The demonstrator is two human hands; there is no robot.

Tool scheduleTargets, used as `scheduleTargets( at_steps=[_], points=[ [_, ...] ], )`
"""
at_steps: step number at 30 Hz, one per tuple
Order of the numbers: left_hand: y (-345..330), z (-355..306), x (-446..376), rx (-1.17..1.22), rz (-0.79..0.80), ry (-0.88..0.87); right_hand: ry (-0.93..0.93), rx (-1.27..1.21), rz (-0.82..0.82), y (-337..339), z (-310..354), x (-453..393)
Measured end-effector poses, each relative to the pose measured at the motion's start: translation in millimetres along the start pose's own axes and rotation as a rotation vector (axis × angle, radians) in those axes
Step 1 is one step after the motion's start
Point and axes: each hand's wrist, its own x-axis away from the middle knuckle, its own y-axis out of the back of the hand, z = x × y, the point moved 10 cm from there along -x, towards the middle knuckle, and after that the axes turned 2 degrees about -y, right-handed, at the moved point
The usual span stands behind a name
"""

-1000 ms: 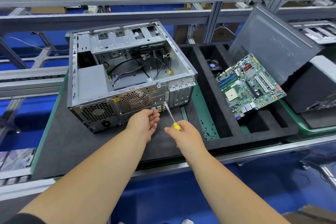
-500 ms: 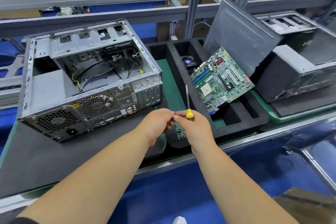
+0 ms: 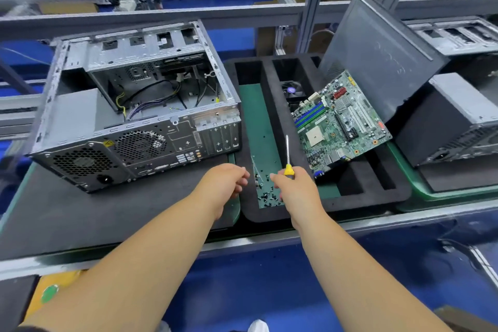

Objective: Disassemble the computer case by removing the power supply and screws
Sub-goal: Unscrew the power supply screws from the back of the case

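Both forearms extended, left hand (image 3: 225, 183) loosely curled, right hand (image 3: 295, 191) fisted

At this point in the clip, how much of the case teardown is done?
Done: the computer case is open, the motherboard sits in the foam tray, and loose screws lie in its green compartment. In hand: the right hand holds the screwdriver above those screws, with the left hand alongside. Left: the power supply is still in the case.
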Motion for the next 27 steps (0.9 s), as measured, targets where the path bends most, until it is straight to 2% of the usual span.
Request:
scheduleTargets(
  at_steps=[9,16,27],
  points=[
    [68.9,12.7,10.6,0.064,-0.113,-0.029,-0.028,0.011,0.166,-85.1,13.2,26.9],
    [156.0,42.9,15.1,0.128,-0.272,0.085,-0.002,0.096,0.306,-171.3,20.9,62.0],
    [224.1,63.1,8.6,0.354,-0.236,0.042,0.012,0.131,0.369,-251.5,25.1,105.2]
  ],
)
